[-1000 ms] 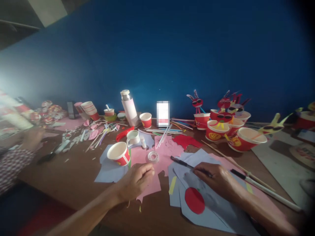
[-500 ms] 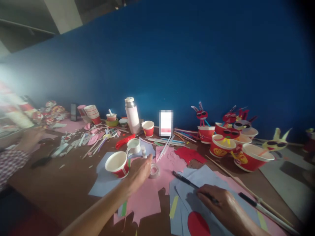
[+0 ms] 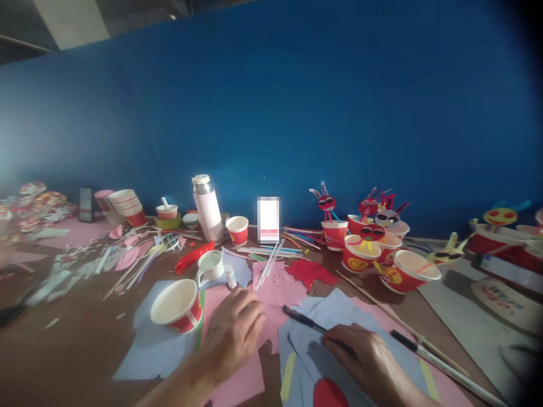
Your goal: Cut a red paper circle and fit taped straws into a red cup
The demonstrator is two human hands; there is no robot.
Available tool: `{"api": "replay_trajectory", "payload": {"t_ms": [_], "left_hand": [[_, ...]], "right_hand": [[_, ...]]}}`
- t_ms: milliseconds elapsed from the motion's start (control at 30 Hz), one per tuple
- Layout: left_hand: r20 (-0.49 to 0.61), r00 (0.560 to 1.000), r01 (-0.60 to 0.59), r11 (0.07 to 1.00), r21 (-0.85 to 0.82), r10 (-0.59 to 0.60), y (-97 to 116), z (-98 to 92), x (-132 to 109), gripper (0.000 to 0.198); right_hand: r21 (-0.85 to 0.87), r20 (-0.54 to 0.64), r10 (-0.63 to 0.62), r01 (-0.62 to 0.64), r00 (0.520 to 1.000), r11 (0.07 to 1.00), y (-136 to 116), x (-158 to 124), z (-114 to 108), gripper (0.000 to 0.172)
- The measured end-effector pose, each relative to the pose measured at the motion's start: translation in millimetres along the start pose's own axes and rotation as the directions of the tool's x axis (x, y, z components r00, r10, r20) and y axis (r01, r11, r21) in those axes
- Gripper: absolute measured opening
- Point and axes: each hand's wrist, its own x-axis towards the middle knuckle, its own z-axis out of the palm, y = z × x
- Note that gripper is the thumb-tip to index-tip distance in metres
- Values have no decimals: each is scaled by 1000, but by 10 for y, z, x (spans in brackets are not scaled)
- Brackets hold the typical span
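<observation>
A black pen (image 3: 304, 319) is gripped by my right hand (image 3: 360, 356), its front end pointing left over blue paper (image 3: 335, 308). Below that hand lies a red paper oval (image 3: 328, 394). My left hand (image 3: 237, 328) rests knuckles up with curled fingers over pink paper (image 3: 240, 384), covering the spot where a tape roll lay; what its fingers hold is hidden. Just beyond the left fingers stands a small glue bottle (image 3: 230, 276), beside a white mug (image 3: 211, 267). To the left of this hand, a red and white paper cup (image 3: 189, 322) sits on blue paper.
A flask (image 3: 207, 209) and a small paper cup (image 3: 236, 230) stand near the blue wall. At the right are several cups with paper figures (image 3: 360, 251), a stick (image 3: 382, 305) and another marker (image 3: 424, 350). Paper scraps (image 3: 127, 257) litter the left side.
My left hand has turned from reaching forward to curled fingers, and the tape roll has gone out of sight under it. The view has swung right. The right hand keeps the pen.
</observation>
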Motion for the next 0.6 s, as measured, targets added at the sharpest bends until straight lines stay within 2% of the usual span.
{"api": "replay_trajectory", "payload": {"t_ms": [100, 167, 200, 267, 367, 433, 500, 600], "left_hand": [[-60, 980, -194, 975, -110, 188, 57, 143, -106, 21], [-159, 943, -317, 938, -144, 294, 50, 257, -180, 17], [-236, 922, -346, 927, -145, 308, 39, 307, -208, 14], [-290, 907, -352, 927, -128, 304, 21, 372, -235, 25], [-224, 935, -295, 953, -69, 273, 32, 375, -205, 41], [-172, 937, -316, 947, -56, 302, 55, 352, -169, 47], [-157, 926, -357, 932, -59, 344, 70, 335, -150, 50], [-163, 926, -356, 931, -78, 341, 65, 303, -157, 48]], "right_hand": [[-62, -3, -41, 41, 999, 997, 24, -3, 47, 28], [-105, -4, -79, 78, 997, 991, 57, -12, 84, 27], [-123, -7, -97, 95, 995, 988, 78, -19, 101, 26], [-149, -16, -116, 112, 993, 982, 121, -35, 127, 25], [-165, -14, -132, 128, 991, 978, 168, -50, 143, 23], [-177, -15, -148, 143, 989, 974, 180, -50, 144, 21], [-188, -11, -153, 148, 988, 971, 179, -43, 144, 20], [-181, 18, -130, 131, 991, 975, 157, -26, 137, 22]]}}
